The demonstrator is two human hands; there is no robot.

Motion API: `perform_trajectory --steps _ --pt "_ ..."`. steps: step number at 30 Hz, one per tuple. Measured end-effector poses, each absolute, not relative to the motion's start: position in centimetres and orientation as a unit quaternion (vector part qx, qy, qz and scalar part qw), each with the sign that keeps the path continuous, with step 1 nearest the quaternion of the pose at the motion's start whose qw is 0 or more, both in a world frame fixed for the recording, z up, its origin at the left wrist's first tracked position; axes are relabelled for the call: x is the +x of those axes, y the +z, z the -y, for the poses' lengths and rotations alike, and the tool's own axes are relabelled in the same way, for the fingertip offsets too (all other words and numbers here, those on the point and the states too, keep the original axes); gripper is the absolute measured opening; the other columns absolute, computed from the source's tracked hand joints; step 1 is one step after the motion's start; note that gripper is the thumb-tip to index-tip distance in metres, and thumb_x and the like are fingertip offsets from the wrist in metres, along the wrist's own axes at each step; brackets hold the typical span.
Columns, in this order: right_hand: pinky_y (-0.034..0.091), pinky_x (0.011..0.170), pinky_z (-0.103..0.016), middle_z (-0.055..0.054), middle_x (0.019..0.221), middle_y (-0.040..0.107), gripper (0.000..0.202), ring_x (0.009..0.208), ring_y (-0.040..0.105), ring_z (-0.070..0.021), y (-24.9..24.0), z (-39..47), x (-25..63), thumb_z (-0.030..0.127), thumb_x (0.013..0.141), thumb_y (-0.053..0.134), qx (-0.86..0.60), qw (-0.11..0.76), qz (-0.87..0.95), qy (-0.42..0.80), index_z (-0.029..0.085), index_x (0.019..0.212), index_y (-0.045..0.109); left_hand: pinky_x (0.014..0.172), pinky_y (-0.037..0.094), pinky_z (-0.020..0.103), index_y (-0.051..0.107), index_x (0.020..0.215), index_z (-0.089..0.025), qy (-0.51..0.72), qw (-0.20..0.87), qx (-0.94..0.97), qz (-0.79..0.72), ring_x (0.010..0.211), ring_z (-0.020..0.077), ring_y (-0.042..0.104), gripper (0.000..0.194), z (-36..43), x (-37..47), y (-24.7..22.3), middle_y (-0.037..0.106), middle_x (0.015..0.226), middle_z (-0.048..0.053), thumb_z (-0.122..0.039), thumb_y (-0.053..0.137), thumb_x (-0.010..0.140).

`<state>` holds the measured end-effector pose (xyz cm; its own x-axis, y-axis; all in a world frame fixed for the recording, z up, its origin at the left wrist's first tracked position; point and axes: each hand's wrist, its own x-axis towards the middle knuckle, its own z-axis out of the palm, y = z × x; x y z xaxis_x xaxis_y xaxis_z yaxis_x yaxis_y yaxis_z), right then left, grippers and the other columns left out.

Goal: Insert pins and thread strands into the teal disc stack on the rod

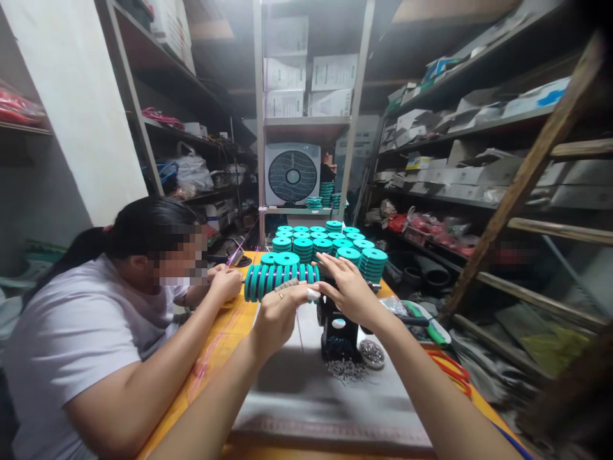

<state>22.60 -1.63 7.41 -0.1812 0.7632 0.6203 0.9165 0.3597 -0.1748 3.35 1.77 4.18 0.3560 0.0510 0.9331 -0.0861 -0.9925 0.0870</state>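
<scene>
Both hands up over the bench (297,390), which carries a grey mat on a yellow top. Left hand (276,317) is curled, fingertips pressed together on a small white-tipped piece; a thin pale line hangs down from that pinch, what it is I cannot tell. Right hand (348,289) has fingers spread and slightly bent, resting on top of the small black bench tool (338,332), just at 3 o'clock of the left hand. Round the base of the tool: a loose scatter of small silver metal bits (345,369), and at its 4 o'clock a shallow round dish (372,353) filled with the same silver bits. Directly behind the hands, at 12 o'clock, a horizontal row of teal plastic spools (280,278) lying on edge, and further back upright stacks of teal plastic spools (330,246) packed close together; more teal stacks sit on the shelf by the white box fan (292,174). At 9 o'clock a co-worker in a white T-shirt (90,345) bends over the bench with both hands together near the row of spools. At 4 o'clock, orange rubber rings (447,367) lie on the bench edge. Shelving at 2 o'clock holds grey cardboard boxes (472,169).
</scene>
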Motion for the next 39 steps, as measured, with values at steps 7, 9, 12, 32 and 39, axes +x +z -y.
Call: perform_trajectory --steps 7,9,12,32,39 --pt "0.038 0.1 -0.049 -0.01 0.121 0.065 0.043 0.118 0.055 -0.0253 8.2 0.8 22.9 0.046 0.095 0.039 -0.566 0.351 0.738 -0.109 0.021 0.124 0.059 0.086 0.054 0.031 0.06 0.105 -0.019 0.594 0.186 0.774 -0.112 0.09 0.0156 0.07 0.02 -2.8 4.8 7.0 0.075 0.094 0.006 -0.019 0.042 0.094" --pt "0.036 0.101 -0.051 -0.012 0.124 0.063 0.046 0.121 0.051 -0.0269 7.7 1.7 22.4 0.048 0.093 0.044 -0.575 0.377 0.716 -0.123 0.02 0.128 0.055 0.083 0.054 0.031 0.06 0.102 -0.019 0.592 0.259 0.75 -0.14 0.086 0.017 0.071 0.02 -2.8 5.1 7.9 0.075 0.088 0.005 -0.026 0.043 0.095" --pt "0.034 0.104 -0.051 -0.013 0.132 0.056 0.069 0.127 0.044 -0.029 6.6 3.0 21.2 0.048 0.08 0.063 -0.565 0.394 0.712 -0.135 0.018 0.138 0.043 0.083 0.055 0.031 0.06 0.099 -0.017 0.584 0.355 0.716 -0.141 0.085 0.0184 0.072 0.023 -3.0 5.5 8.7 0.075 0.088 0.006 -0.034 0.045 0.094" --pt "0.045 0.089 -0.046 -0.012 0.102 0.069 0.054 0.101 0.059 -0.028 9.0 1.7 21.8 0.054 0.08 0.06 -0.552 0.355 0.752 -0.059 0.019 0.121 0.061 0.084 0.056 0.038 0.063 0.092 -0.015 0.499 0.457 0.726 -0.127 0.082 0.021 0.072 0.028 -5.5 6.6 10.7 0.073 0.083 0.007 -0.042 0.057 0.086" --pt "0.048 0.079 -0.035 -0.004 0.09 0.074 0.018 0.084 0.066 -0.0216 9.7 0.4 20.6 0.03 0.084 0.057 -0.543 0.45 0.709 -0.014 0.025 0.089 0.074 0.087 0.053 0.036 0.064 0.09 -0.015 0.509 0.488 0.699 -0.119 0.09 0.022 0.071 0.031 -5.2 6.4 11.2 0.074 0.087 0.008 -0.045 0.061 0.082"
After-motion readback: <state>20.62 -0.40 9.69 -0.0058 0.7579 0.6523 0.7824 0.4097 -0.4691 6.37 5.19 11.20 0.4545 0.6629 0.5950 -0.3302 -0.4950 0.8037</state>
